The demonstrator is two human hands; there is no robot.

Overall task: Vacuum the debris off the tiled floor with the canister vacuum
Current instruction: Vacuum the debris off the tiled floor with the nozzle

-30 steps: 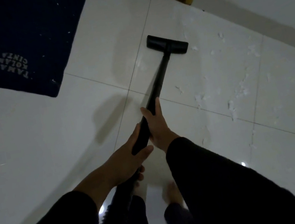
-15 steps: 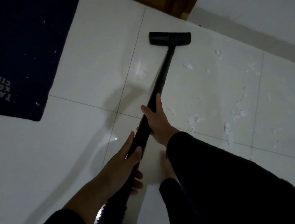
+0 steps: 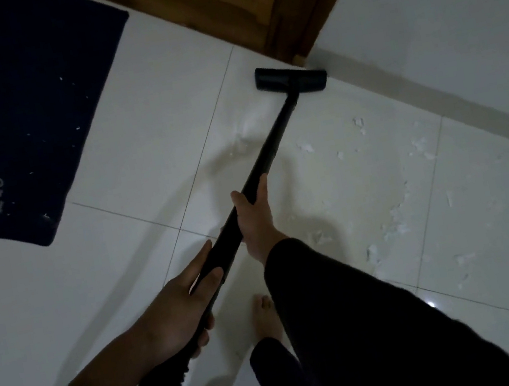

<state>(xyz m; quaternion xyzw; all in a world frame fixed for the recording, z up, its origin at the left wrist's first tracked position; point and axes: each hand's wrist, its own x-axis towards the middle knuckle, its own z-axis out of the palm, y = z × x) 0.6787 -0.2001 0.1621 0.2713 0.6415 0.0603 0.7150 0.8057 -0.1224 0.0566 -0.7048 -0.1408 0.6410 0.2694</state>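
I have both hands wrapped round the vacuum wand [image 3: 263, 171], right hand [image 3: 255, 216] ahead of left hand [image 3: 179, 311], its length running up to the floor head [image 3: 291, 79] near the door, the paper scraps [image 3: 401, 224] lying off to its right.

Floor tiles [image 3: 126, 167]: glossy white, thin grey grout lines in a square grid.
Debris [image 3: 306, 147]: white flecks scattered over the tiles toward the right edge of the floor.
Vacuum wand [image 3: 270, 152] and floor head [image 3: 291, 79]: plain matte black.
Mat [image 3: 17, 108]: dark navy, pale grey block lettering, a few white specks; at the floor's far left corner.
Door frame [image 3: 298, 4]: brown wood grain.
Wall [image 3: 451, 5]: plain white.
Sleeves [image 3: 371, 325]: black.
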